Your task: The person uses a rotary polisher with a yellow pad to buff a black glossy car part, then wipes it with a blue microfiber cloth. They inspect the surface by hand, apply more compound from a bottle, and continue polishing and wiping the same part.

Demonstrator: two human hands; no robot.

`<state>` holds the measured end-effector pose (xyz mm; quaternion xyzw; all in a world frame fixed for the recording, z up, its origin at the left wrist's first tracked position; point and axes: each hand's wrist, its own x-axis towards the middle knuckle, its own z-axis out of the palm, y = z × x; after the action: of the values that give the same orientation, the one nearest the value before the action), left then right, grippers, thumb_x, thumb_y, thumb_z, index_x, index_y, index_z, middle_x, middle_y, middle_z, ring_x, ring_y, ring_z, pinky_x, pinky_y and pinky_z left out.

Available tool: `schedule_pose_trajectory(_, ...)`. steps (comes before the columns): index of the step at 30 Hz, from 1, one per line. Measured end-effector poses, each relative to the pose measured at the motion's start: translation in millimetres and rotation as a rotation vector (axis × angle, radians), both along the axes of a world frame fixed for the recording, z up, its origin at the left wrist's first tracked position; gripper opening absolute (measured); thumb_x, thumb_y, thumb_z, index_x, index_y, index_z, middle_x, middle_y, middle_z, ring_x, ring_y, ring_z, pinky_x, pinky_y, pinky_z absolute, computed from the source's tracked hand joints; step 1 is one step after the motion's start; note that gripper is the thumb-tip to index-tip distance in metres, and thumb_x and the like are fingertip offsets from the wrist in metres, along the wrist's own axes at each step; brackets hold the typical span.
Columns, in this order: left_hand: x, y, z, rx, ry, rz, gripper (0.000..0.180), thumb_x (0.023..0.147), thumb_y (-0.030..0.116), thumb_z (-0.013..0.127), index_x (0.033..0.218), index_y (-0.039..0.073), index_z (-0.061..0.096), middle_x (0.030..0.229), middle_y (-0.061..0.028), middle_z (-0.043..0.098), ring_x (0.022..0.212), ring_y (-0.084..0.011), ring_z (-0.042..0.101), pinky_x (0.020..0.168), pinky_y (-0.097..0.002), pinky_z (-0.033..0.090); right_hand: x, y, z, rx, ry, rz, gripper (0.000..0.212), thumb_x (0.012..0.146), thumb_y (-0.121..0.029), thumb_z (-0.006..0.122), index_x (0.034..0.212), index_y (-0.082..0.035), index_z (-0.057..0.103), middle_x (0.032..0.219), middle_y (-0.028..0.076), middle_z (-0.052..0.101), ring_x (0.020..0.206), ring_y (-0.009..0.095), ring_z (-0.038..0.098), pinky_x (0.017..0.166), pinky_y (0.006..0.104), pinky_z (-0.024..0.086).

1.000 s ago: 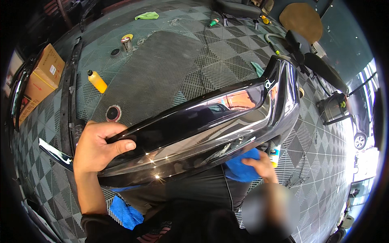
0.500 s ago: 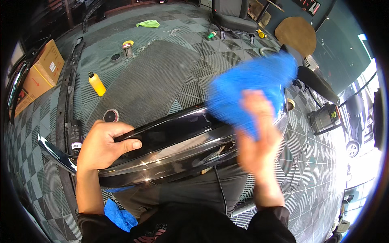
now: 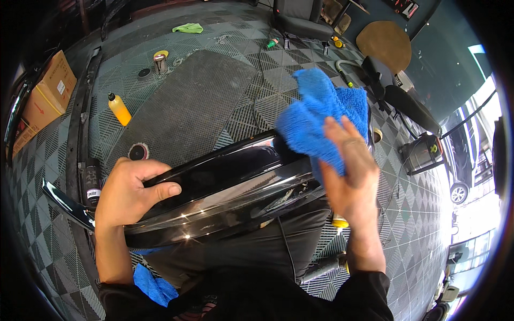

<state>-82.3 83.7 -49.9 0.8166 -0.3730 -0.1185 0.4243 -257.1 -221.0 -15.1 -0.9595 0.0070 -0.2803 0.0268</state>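
A long, glossy black car trim panel [image 3: 225, 174] lies slantwise across my lap, with bright reflections along its ridge. My left hand [image 3: 126, 192] is closed round its left end, the thumb lying on the upper face. Toward the panel's right end, my right hand [image 3: 350, 174] presses a blue microfibre cloth [image 3: 321, 109] against the surface. The cloth is bunched under the fingers, its loose part flaring out past the far edge and covering that stretch of panel. Another blue cloth [image 3: 154, 284] lies by my left thigh.
A yellow bottle [image 3: 119, 109], a dark bottle [image 3: 92, 181] and a round polishing pad [image 3: 138, 151] stand or lie left. A cardboard box [image 3: 49, 96] sits far left. A polishing machine [image 3: 324, 267] lies near my right leg; a vacuum-like canister [image 3: 423, 154] stands right.
My right hand has shifted slightly right and down with the cloth, whose loose folds now hang differently and look sharper. My left hand keeps its grip on the panel.
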Motion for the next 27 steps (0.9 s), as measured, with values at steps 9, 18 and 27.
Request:
schedule_pose_trajectory(9, 2, 5, -18, -0.117, -0.055, -0.013, 0.025, 0.077, 0.015, 0.083, 0.089, -0.003, 0.071, 0.068, -0.0111, 0.068, 0.059, -0.0137, 0.062, 0.060, -0.0273, 0.049, 31, 88, -8, -0.096, 0.014, 0.397, 0.035, 0.076, -0.016, 0.064, 0.108, -0.001, 0.067, 0.120, 0.016, 0.067, 0.123, 0.038, 0.057, 0.103, 0.0553, 0.043)
schedule_pose_trajectory(18, 2, -2, 5, -0.002, 0.027, -0.042, 0.028, 0.079, 0.021, 0.083, 0.091, -0.002, 0.071, 0.072, -0.0117, 0.068, 0.061, -0.0165, 0.062, 0.061, -0.0294, 0.049, 20, 61, -2, -0.244, 0.019, 0.173, 0.035, 0.074, -0.014, 0.066, 0.107, -0.001, 0.069, 0.119, 0.014, 0.066, 0.123, 0.039, 0.054, 0.099, 0.0572, 0.040)
schedule_pose_trajectory(27, 1, 5, 6, 0.007, 0.036, -0.022, 0.031, 0.081, 0.023, 0.081, 0.093, -0.003, 0.071, 0.079, -0.0135, 0.071, 0.066, -0.0173, 0.064, 0.065, -0.0299, 0.050, 11, 45, 15, -0.313, 0.130, 0.099, 0.045, 0.067, -0.010, 0.071, 0.112, -0.004, 0.069, 0.125, 0.011, 0.066, 0.129, 0.037, 0.052, 0.102, 0.0562, 0.039)
